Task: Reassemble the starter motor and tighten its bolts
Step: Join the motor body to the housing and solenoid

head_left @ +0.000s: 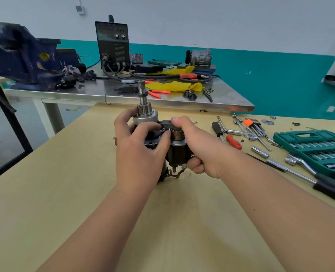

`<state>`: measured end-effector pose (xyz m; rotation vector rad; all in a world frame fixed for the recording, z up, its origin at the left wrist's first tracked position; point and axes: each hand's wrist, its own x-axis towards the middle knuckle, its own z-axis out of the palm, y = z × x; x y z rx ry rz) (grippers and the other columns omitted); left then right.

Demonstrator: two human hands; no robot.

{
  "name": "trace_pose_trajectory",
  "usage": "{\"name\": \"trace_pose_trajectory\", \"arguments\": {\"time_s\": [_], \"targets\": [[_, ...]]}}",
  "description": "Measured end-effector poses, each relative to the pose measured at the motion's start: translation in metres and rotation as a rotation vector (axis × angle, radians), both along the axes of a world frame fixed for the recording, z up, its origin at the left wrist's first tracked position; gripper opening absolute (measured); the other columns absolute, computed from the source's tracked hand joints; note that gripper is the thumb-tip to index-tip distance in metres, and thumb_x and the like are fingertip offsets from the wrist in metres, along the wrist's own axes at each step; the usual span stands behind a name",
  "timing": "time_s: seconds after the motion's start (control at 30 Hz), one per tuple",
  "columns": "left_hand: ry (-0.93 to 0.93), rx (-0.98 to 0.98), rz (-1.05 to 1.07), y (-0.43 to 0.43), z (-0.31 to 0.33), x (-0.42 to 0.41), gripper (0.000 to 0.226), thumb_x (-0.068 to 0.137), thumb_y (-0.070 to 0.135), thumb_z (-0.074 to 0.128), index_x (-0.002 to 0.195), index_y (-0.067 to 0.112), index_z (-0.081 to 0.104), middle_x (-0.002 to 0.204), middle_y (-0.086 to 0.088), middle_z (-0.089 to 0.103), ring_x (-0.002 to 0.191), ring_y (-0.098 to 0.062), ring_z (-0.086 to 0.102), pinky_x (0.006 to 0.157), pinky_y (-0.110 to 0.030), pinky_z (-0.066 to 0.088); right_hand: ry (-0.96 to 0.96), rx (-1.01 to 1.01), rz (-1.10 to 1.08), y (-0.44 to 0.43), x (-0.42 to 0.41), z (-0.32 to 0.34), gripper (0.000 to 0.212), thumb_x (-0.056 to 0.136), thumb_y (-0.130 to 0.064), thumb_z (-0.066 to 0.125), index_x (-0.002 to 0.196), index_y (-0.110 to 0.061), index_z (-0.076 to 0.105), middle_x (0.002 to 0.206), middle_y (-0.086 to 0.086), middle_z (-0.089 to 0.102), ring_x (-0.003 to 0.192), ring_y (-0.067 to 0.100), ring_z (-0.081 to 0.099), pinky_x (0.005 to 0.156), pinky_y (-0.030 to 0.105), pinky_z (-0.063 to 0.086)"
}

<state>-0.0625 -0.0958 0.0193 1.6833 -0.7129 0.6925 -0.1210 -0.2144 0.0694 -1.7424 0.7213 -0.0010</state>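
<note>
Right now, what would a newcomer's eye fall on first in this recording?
The starter motor stands upright at the centre of the wooden table, its pinion shaft pointing up, gripped by the left hand and the right hand. To its right lies an open green socket set among loose tools. At the far left a big blue bench vise sits on the steel table behind.

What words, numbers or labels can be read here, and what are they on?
No text reads clearly.
Black machine: faint pale marks on its front panel, too blurred to read.
Blue vise: yellow sticker, blurred.
Green socket case: any markings too small.
</note>
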Motion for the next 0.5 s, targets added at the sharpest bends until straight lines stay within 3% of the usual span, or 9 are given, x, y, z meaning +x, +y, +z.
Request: {"name": "trace_pose_trajectory", "arguments": {"time_s": [0.07, 0.13, 0.23, 0.3, 0.5], "targets": [[0.019, 0.048, 0.035, 0.002, 0.006, -0.003, 0.009, 0.081, 0.021, 0.078, 0.087, 0.016, 0.073, 0.140, -0.006, 0.043, 0.099, 0.006, 0.043, 0.082, 0.001, 0.034, 0.003, 0.002, -0.013, 0.002, 0.000, 0.000, 0.062, 0.054, -0.080, 0.047, 0.075, -0.022, 0.053, 0.069, 0.002, 0.047, 0.041, 0.012, 0.024, 0.041, 0.019, 0.016], [0.041, 0.092, 0.075, 0.003, 0.012, -0.006, 0.009, 0.082, 0.023, 0.077, 0.087, 0.017, 0.073, 0.142, -0.005, 0.042, 0.095, 0.004, 0.042, 0.077, -0.012, 0.041, 0.009, 0.003, -0.018, 0.004, 0.000, 0.002, 0.060, 0.060, -0.080, 0.046, 0.076, -0.023, 0.052, 0.070, 0.002, 0.045, 0.043, 0.012, 0.022, 0.042, 0.020, 0.015], [0.072, 0.140, 0.114, 0.001, 0.017, -0.012, 0.011, 0.083, 0.025, 0.074, 0.089, 0.016, 0.072, 0.145, -0.004, 0.039, 0.100, -0.021, 0.059, 0.079, -0.036, 0.052, 0.006, 0.006, -0.026, 0.005, 0.000, 0.002, 0.061, 0.063, -0.080, 0.046, 0.081, -0.022, 0.052, 0.077, 0.004, 0.044, 0.046, 0.012, 0.021, 0.043, 0.021, 0.015], [0.087, 0.167, 0.136, -0.002, 0.018, -0.015, 0.013, 0.085, 0.026, 0.072, 0.089, 0.014, 0.070, 0.146, -0.003, 0.037, 0.101, -0.031, 0.060, 0.081, -0.046, 0.053, 0.003, 0.010, -0.029, 0.006, -0.002, 0.001, 0.062, 0.062, -0.080, 0.045, 0.082, -0.022, 0.052, 0.079, 0.005, 0.044, 0.046, 0.013, 0.021, 0.044, 0.021, 0.015], [0.059, 0.208, 0.158, 0.000, 0.017, -0.015, 0.016, 0.086, 0.029, 0.066, 0.087, 0.013, 0.064, 0.147, -0.002, 0.034, 0.088, -0.035, 0.062, 0.074, -0.049, 0.052, -0.001, -0.001, -0.037, 0.007, -0.004, 0.001, 0.062, 0.063, -0.080, 0.044, 0.081, -0.021, 0.051, 0.079, 0.005, 0.045, 0.043, 0.012, 0.023, 0.042, 0.020, 0.016]]}}
